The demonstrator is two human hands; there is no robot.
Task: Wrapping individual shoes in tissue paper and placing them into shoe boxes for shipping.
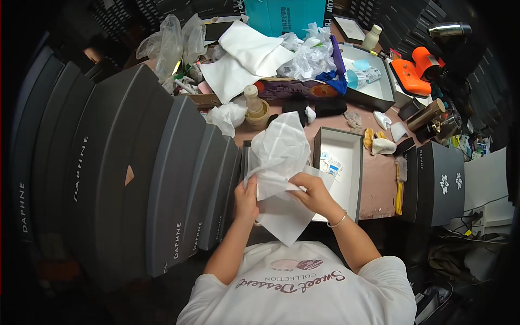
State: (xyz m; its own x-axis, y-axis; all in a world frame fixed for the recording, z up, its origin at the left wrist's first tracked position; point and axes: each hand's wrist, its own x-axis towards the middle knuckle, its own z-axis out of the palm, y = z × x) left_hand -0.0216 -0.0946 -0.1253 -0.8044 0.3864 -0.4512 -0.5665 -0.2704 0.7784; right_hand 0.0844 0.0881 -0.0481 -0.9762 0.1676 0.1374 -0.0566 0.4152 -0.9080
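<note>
Both hands are busy with a sheet of white tissue paper (279, 157), held up just left of the open grey box (340, 168) on the tabletop (379, 184). Left hand (246, 197) has its grip pinched shut on the paper's lower left edge, and right hand (314, 192) is pinching the middle fold. Dark box lids (162, 179) are stacked further left of that box.

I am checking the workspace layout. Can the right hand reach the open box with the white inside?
Probably yes. The right hand holds white tissue paper right beside the open box, and nothing stands between them; it would only need to release the paper.
</note>
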